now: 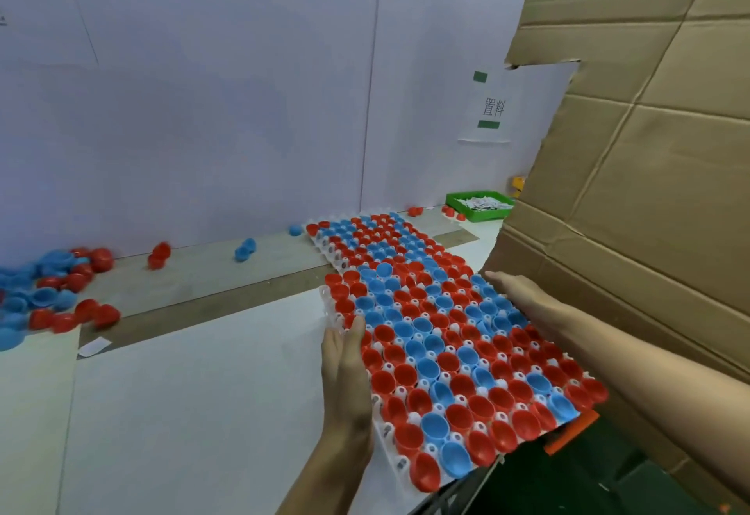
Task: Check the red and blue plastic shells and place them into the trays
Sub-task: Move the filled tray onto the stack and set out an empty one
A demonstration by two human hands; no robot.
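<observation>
A: Tray point(329, 303) position?

B: Near tray, filled with red and blue shells point(422, 346), overhangs the worktop's point(203, 413) near right edge. Its long axis runs away from the person toward a second full tray point(320, 236) by the wall.

A: Hands?

B: One on each long side. Left hand point(345, 376) lies flat against the left rim, fingers point(357, 328) straight. Right hand point(513, 289) presses the right rim, fingers extended. Neither curls round anything.

A: Remaining stock?

B: Loose pile point(52, 291) at the far left edge, well apart.
</observation>
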